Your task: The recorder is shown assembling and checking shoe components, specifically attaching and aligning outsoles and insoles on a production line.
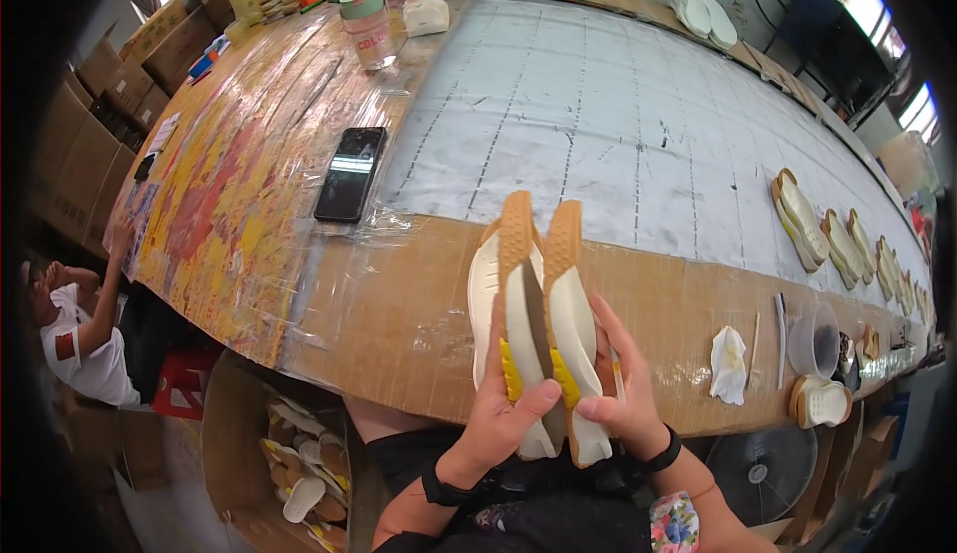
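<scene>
My left hand (494,421) is closed around a shoe sole (516,304), cream-white with a tan bottom and a yellow patch on its side. Behind it shows the white inner face of what looks like another sole (482,299), partly hidden. A matching sole (571,329) is gripped in my right hand (630,394), thumb on its lower end. Both stand on edge side by side, tan toe ends pointing away from me. Between my right fingers a thin, pale stick-like tool (618,376) shows; its kind is unclear. Cardboard (399,354) covers the table beneath.
A row of soles (797,219) runs along the right. Nearby are a white cloth (729,364), a clear plastic cup (813,342) and a single sole (823,402). A phone (351,174) and a jar (367,30) lie left. Below stands a box of soles (234,453); a person (90,334) sits left.
</scene>
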Tool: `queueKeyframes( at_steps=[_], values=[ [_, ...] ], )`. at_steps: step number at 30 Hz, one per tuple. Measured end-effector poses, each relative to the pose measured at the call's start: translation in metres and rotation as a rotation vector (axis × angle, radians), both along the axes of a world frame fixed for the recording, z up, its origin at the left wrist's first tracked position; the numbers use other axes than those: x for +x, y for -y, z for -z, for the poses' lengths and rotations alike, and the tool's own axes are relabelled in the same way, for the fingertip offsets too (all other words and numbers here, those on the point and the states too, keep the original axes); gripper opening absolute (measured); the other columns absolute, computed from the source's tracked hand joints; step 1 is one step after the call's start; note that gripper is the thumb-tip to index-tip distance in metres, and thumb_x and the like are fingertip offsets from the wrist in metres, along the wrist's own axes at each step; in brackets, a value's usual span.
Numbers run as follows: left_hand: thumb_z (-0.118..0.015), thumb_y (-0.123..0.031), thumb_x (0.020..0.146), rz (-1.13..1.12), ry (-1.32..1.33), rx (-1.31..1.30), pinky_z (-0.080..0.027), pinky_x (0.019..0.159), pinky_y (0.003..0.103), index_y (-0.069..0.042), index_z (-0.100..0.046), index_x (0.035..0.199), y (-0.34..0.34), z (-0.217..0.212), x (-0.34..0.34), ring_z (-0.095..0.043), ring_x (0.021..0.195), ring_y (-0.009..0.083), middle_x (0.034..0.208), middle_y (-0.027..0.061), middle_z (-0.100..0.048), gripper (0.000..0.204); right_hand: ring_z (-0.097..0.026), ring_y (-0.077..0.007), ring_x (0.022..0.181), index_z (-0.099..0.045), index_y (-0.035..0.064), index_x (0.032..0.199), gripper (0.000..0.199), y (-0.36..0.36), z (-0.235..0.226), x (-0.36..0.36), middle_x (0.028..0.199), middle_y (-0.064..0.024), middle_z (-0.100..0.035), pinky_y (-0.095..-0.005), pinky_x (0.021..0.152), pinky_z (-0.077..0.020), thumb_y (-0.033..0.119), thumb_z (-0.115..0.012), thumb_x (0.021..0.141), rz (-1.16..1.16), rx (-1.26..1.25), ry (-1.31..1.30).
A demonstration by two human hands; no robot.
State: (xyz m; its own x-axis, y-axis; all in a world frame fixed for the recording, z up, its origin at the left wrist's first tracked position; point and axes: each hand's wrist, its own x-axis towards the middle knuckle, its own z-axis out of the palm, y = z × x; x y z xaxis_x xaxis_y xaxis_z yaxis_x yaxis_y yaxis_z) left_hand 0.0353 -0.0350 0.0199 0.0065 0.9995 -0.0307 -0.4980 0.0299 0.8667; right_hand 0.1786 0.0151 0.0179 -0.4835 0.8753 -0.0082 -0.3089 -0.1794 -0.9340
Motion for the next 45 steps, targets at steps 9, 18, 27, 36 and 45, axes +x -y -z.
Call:
queueKeyframes(
  at_steps=[9, 18, 27, 36, 45],
  values=[
    [-0.052, -0.012, 0.084, 0.047, -0.116, 0.071, -0.026, 0.097, 0.029, -0.004, 0.011, 0.134, 0.002, -0.007, 0.006, -0.027, 0.120, 0.0176, 0.136, 0.0121, -0.018, 0.081, -0.022, -0.0244, 0.126, -0.010, -0.0004, 0.134, 0.103, 0.002, -0.001, -0.001, 0.136, -0.0177, -0.020, -0.0351, 0.101, -0.0214, 0.026, -0.075, 0.058, -0.020, -0.032, -0.035],
    [-0.066, -0.029, 0.074, -0.157, -0.489, 0.063, -0.034, 0.092, 0.037, 0.002, -0.013, 0.130, -0.013, 0.007, -0.004, -0.038, 0.114, 0.0272, 0.124, 0.0177, -0.032, 0.083, -0.025, -0.0248, 0.125, -0.008, -0.0063, 0.131, 0.109, -0.013, -0.016, -0.001, 0.133, -0.0214, -0.025, -0.0338, 0.098, -0.0273, 0.027, -0.080, 0.056, 0.012, 0.181, 0.378],
    [-0.043, -0.013, 0.074, -0.323, 0.312, -0.085, -0.042, 0.087, 0.034, 0.001, -0.031, 0.120, -0.021, 0.011, -0.029, -0.050, 0.102, 0.0240, 0.113, 0.0171, -0.046, 0.050, -0.018, -0.0264, 0.128, -0.001, 0.0001, 0.134, 0.109, -0.010, -0.030, -0.005, 0.136, -0.0222, -0.018, -0.0394, 0.100, -0.0238, 0.016, -0.078, 0.059, 0.061, 0.093, -0.042],
    [-0.037, -0.033, 0.082, -0.161, 0.619, 0.055, -0.038, 0.090, 0.040, 0.001, -0.034, 0.122, -0.019, 0.013, -0.016, -0.047, 0.105, 0.0283, 0.117, 0.0176, -0.045, 0.053, -0.039, -0.0337, 0.115, -0.020, -0.0019, 0.129, 0.098, 0.038, -0.025, -0.009, 0.126, -0.0213, -0.036, -0.0356, 0.090, -0.0370, 0.024, -0.079, 0.056, 0.203, 0.670, 0.336],
    [-0.045, -0.032, 0.084, 0.024, 0.688, 0.217, -0.044, 0.082, 0.036, 0.001, -0.037, 0.116, -0.015, 0.007, -0.027, -0.051, 0.095, 0.0233, 0.102, 0.0148, -0.050, 0.047, -0.052, -0.0293, 0.100, -0.049, -0.0007, 0.110, 0.048, 0.033, -0.014, 0.012, 0.098, -0.0172, -0.057, -0.0338, 0.084, -0.0411, 0.031, -0.062, 0.077, 0.098, 0.771, 0.239]
  ],
)
